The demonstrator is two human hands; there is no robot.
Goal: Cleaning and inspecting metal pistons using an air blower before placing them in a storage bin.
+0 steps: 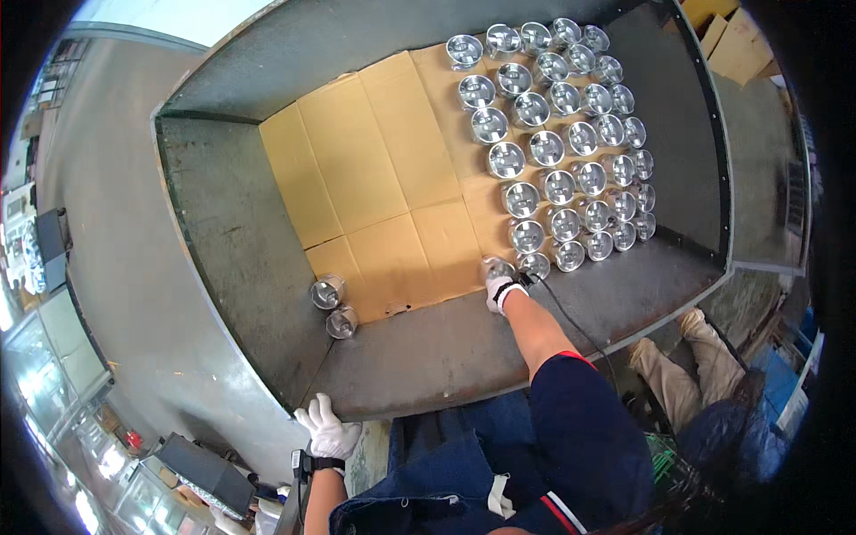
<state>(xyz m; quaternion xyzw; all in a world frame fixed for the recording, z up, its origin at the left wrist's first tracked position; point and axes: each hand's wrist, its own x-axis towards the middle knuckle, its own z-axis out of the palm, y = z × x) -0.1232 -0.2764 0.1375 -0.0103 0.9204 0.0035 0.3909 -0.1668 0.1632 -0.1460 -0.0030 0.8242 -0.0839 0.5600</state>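
My right hand [497,294], in a white glove, reaches down into a large grey metal bin [428,366] and grips a shiny round, cup-shaped metal part [497,267]. That part is at the near end of the leftmost row, beside another of the same kind [534,265]. Its contact with the cardboard is hidden by my fingers. My left hand [327,432], also gloved, rests on the bin's near rim with its fingers spread and nothing in them. Both wrists wear a black strap; a dark cable runs from the right one.
Rows of similar shiny metal parts [558,187] stand over the right side of the bin. Two more [327,292] are in its near left corner. Brown cardboard [383,169] lines the floor. Another person's legs [669,374] show outside, at the lower right.
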